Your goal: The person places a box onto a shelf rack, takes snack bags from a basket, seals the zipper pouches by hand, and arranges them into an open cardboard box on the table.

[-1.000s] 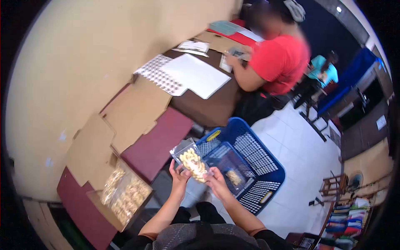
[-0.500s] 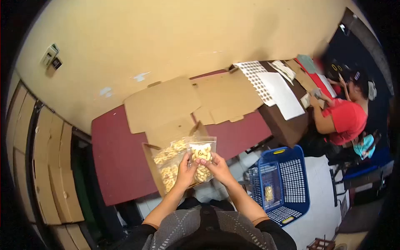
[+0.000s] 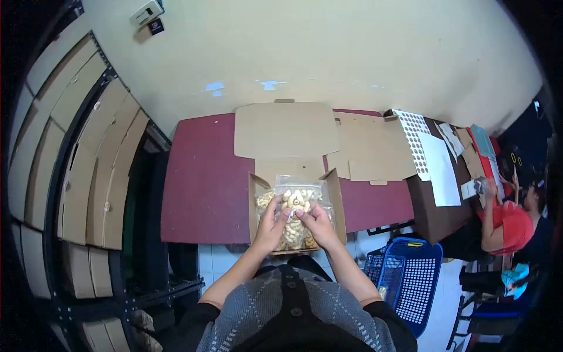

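Observation:
A clear zip bag of cashew nuts (image 3: 297, 198) is held between my two hands, over an open cardboard box (image 3: 338, 212). My left hand (image 3: 271, 227) grips its left side, and my right hand (image 3: 320, 227) grips its right, thumbs pressed on the front. More bags of cashews (image 3: 264, 200) lie in the box under and around my hands. Partly covered by the held bag, their exact layout is hidden. The box's lid (image 3: 287, 132) is folded back onto the maroon table (image 3: 205, 188).
Right of the box lies a flat cardboard piece (image 3: 375, 144). Farther right are a sticker sheet (image 3: 412, 135) and white paper (image 3: 440, 170). A blue basket (image 3: 431, 264) stands on the floor. Shelved cartons (image 3: 88, 176) line the left. A person in red (image 3: 510, 226) works at far right.
The view has turned and levelled, so the table now looks straight. The held bag has shifted from the box's right side to over its middle, still in both hands.

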### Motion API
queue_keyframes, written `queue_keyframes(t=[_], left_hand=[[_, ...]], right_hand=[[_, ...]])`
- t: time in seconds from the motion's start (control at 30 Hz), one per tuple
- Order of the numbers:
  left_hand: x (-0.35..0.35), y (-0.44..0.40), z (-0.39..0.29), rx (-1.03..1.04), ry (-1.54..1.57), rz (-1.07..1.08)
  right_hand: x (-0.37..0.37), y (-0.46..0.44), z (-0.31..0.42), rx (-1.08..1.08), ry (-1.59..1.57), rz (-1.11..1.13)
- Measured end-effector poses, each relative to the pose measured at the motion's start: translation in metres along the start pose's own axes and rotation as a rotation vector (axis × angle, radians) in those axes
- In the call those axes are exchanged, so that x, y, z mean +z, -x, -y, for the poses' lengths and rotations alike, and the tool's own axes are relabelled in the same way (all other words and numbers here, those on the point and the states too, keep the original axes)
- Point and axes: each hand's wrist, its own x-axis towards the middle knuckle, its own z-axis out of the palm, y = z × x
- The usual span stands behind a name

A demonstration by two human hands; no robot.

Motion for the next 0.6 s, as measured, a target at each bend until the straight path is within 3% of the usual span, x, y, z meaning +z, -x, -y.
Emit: queue_keyframes(t=[0.1,0.27,0.33,0.4,0.47,0.53,0.6], left_hand=[[0.005,0.006,-0.006,-0.007,0.185,-0.022],[0.008,0.007,-0.011,-0.045,0.108,-0.075],[0.012,0.004,-0.012,-0.051,0.17,-0.075],[0.014,0.004,-0.007,-0.056,0.142,-0.056],[0.017,0.005,-0.027,-0.003,0.084,0.022],[0.021,0.003,-0.02,0.074,0.021,0.075],[0.028,0.005,-0.021,0.03,0.111,0.119]], right_hand=[[0.005,-0.001,0.02,0.04,-0.095,0.025],[-0.009,0.003,0.02,0.103,0.021,0.077],[-0.007,0.005,0.025,0.079,-0.123,0.072],[-0.016,0.005,0.018,0.178,-0.203,0.028],[-0.018,0.006,0.025,0.145,-0.133,-0.019],[-0.013,0.009,0.049,0.012,-0.041,0.081],[-0.019,0.009,0.053,0.067,-0.023,0.077]])
